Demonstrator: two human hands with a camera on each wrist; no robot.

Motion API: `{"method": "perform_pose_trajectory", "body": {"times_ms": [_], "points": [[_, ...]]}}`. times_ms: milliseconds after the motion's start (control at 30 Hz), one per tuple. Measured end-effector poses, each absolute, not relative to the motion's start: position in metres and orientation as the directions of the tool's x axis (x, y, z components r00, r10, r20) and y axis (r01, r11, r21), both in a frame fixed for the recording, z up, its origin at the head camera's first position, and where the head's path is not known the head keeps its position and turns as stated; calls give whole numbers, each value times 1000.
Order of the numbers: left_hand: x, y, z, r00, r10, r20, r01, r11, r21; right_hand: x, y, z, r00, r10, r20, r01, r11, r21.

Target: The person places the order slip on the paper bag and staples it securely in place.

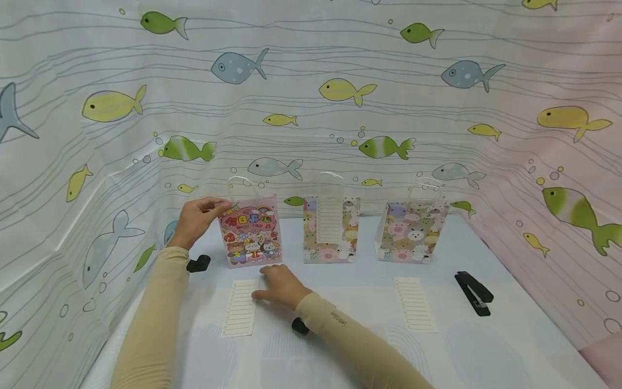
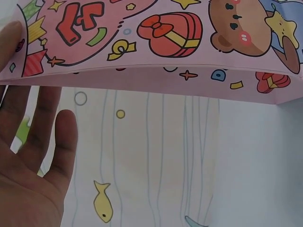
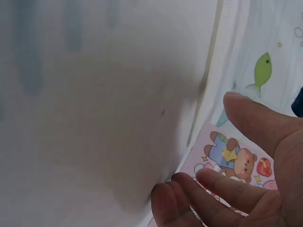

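Observation:
My left hand (image 1: 196,216) pinches the upper left edge of a pink gift bag (image 1: 251,237) with cartoon animals, which stands upright with its clear handle up. In the left wrist view, the thumb (image 2: 10,45) lies on the printed front and the other fingers are behind the bag. My right hand (image 1: 282,287) is held low in front of the bag, thumb and fingers spread apart, holding nothing. Its thumb tip is right at the edge of a cream lined paper strip (image 1: 240,308) on the table. The right wrist view shows the relaxed fingers (image 3: 208,198) overlapping the bag's printed front.
Two animal-print gift bags stand at the back, a middle one (image 1: 309,251) with a lined strip (image 1: 329,221) on its front and a right one (image 1: 413,233). Another lined strip (image 1: 415,304) and a black stapler (image 1: 473,293) lie at right. Fish-print sheeting (image 1: 311,65) surrounds the table.

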State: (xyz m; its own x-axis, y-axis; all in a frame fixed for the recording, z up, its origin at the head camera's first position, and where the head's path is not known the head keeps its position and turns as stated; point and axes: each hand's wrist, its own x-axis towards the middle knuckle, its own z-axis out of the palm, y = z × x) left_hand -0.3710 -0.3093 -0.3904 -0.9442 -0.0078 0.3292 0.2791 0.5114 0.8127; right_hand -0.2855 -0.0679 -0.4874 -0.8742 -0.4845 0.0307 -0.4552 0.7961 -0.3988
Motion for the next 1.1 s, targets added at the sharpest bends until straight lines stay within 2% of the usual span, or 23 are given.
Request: {"method": "perform_pose_trajectory", "body": {"times_ms": [233,333,700,1100], "points": [[-372,-311,-391,-942,-8,334,283,511,811,-275,-76,-485,-877,-468,110,-480,838,-260],[-371,-312,-391,-942,-8,335,284,509,812,-272,-77,-484,-869,-477,134,-495,836,-237],[-370,-309,-391,-940,1,342,295,508,809,-269,-79,-480,-862,-486,144,-506,809,-299],[-371,-309,-390,-936,6,353,305,518,800,-273,-84,-482,-868,-485,108,-495,822,-281]]}}
